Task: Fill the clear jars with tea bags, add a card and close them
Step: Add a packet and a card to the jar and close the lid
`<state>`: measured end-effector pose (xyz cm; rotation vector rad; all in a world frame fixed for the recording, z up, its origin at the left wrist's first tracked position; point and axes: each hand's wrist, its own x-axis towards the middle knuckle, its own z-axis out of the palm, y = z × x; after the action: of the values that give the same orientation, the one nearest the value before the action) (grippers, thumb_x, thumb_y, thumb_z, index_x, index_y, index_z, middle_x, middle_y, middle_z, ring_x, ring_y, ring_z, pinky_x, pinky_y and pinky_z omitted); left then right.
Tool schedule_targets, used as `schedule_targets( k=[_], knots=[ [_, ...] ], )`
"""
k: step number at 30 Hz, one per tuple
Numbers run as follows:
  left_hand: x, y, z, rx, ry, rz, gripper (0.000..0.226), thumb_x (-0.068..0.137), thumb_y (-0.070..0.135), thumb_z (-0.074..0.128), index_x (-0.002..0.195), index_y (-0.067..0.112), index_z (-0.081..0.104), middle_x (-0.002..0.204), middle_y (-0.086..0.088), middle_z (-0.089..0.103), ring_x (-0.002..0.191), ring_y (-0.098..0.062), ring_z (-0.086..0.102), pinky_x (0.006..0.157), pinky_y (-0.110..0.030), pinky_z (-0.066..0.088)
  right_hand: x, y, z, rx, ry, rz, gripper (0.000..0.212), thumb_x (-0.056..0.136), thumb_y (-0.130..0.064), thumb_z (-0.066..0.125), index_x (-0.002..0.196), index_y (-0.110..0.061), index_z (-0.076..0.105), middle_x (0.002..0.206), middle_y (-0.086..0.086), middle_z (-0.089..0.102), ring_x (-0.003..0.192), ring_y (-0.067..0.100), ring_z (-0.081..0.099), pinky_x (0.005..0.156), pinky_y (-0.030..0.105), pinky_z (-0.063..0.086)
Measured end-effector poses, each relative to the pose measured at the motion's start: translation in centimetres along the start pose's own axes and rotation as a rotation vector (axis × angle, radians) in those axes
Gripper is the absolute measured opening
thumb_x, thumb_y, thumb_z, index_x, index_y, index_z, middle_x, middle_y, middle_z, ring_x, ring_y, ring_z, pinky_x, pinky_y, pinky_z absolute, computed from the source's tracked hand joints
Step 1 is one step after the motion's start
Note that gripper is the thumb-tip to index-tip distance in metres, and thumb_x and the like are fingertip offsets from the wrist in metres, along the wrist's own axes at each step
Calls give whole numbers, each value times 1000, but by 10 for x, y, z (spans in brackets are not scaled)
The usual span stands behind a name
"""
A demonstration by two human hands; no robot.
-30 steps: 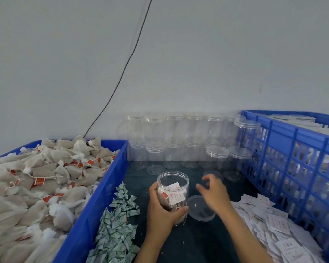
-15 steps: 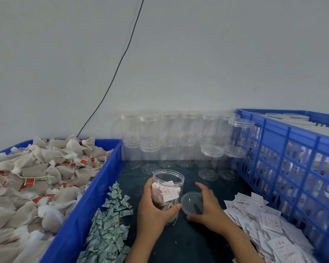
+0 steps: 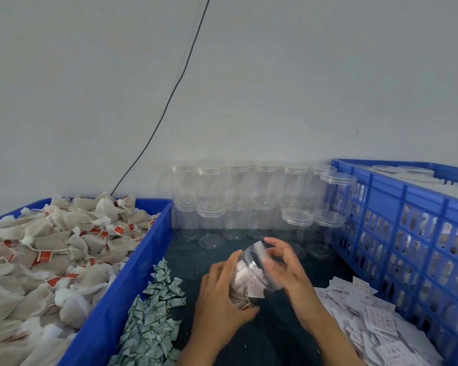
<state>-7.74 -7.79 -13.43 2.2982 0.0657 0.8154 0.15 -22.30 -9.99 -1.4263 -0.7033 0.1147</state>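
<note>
A clear jar (image 3: pixel 245 280) with tea bags and a white card inside is lifted off the dark table and tilted, mouth toward the right. My left hand (image 3: pixel 220 299) grips its body from the left. My right hand (image 3: pixel 286 265) curls its fingers round the clear lid (image 3: pixel 259 256) at the jar's mouth. The lid is blurred, so I cannot tell how far it sits on the rim. Loose tea bags (image 3: pixel 45 249) with red tags fill the blue bin (image 3: pixel 132 276) on the left. White cards (image 3: pixel 368 313) lie heaped at the right.
Empty lidded clear jars (image 3: pixel 251 202) stand stacked in two rows against the wall. A blue crate (image 3: pixel 407 233) of filled jars stands on the right. Small green-printed sachets (image 3: pixel 154 315) lie piled by the bin. A black cable (image 3: pixel 169 101) runs down the wall.
My right hand picked the lid up from the table and brought it to the jar's mouth. My left hand lifted and tilted the jar to the right.
</note>
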Motion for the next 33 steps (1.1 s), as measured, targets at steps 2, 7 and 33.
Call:
schedule_targets(
  k=[2,7,33],
  knots=[
    [1,0,-1,42,-26,20,107,58,47,77,125,76,0,123,39,25,111,4,33,82,-18,40,-4,-1,11,-112,-31,-57,46,75,-53,65,121,-50,55,124,-16,50,117,-4,51,91,24,50],
    [-4,-13,-1,-213,-39,-71,112,53,36,91,139,61,22,128,35,30,115,10,42,87,-9,43,-3,4,17,-213,92,-120,41,83,-43,67,122,-52,56,121,-12,48,113,-2,52,91,24,52],
    [2,5,-19,-1066,-295,-760,63,71,64,59,103,11,67,81,-10,69,55,-13,59,42,-21,39,-4,-10,11,-353,38,-266,41,83,-59,41,123,-66,47,116,-7,47,112,2,49,92,8,39]
  ],
)
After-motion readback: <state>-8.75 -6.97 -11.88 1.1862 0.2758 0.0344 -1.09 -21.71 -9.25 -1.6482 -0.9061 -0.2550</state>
